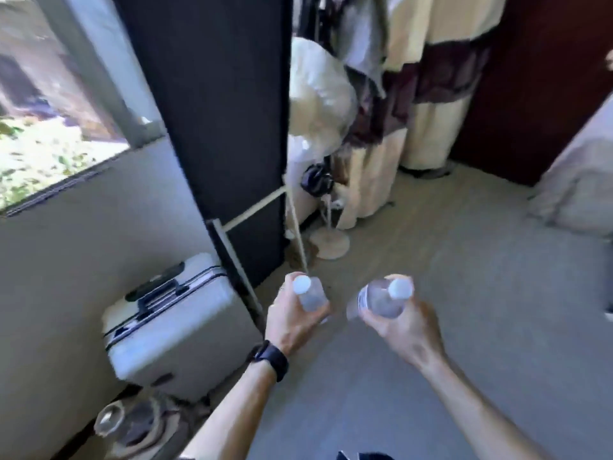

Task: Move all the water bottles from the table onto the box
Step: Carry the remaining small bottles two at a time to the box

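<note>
A water bottle [311, 295] was gripped in the left hand [293, 323] just right of the suitcase [175, 327], a second bottle [379, 302] clasped in the right hand [406, 332] farther right, evidently so two could be carried per trip.

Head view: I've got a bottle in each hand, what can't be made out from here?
1. Left bottle: lower body hidden behind the left hand gripping it.
2. Right bottle: label smeared by motion blur, unreadable; base covered by the right hand.
3. Table and box: neither lies inside the frame, so the drop spot is unseen.
4. Objects below the suitcase, bottom left: blurred, unidentifiable.
</note>
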